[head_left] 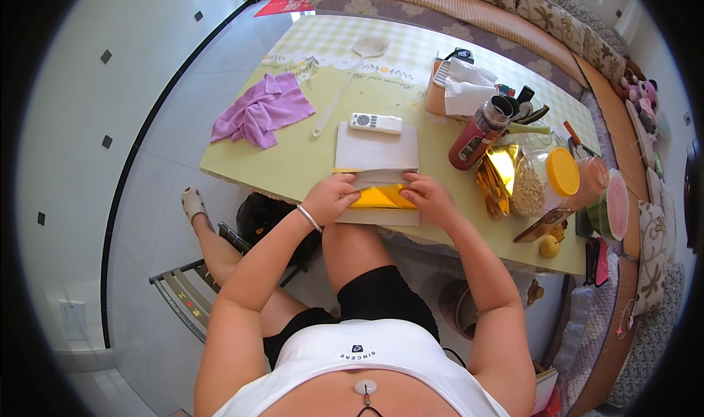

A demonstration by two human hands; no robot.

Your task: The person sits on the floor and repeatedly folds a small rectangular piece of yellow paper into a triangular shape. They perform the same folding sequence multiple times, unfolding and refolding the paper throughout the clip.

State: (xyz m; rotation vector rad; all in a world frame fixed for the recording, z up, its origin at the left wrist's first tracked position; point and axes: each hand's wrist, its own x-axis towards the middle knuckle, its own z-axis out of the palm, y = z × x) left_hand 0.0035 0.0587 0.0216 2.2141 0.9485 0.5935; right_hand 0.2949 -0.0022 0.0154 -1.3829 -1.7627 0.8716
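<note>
At the table's near edge I hold a folded strip of shiny gold foil paper [381, 197] between both hands. My left hand [331, 196] pinches its left end, fingers closed, and a silver bangle circles that wrist. The right end is pinched by the closed fingers of my right hand [432, 197]. Under the foil and beyond it lies a flat white board or sheet [376, 150], with a thin gold line showing along its nearer part. A white remote control [375, 123] rests on its far end. My fingertips partly hide the strip's ends.
A purple cloth [265, 110] and a long-handled fly swatter [345, 87] lie left. To the right are a tissue box [458, 87], a red flask [478, 134], gold foil sheets [496, 182], a yellow-lidded jar [539, 178], a phone [543, 225], yellow fruit [550, 247] and cut watermelon [612, 206].
</note>
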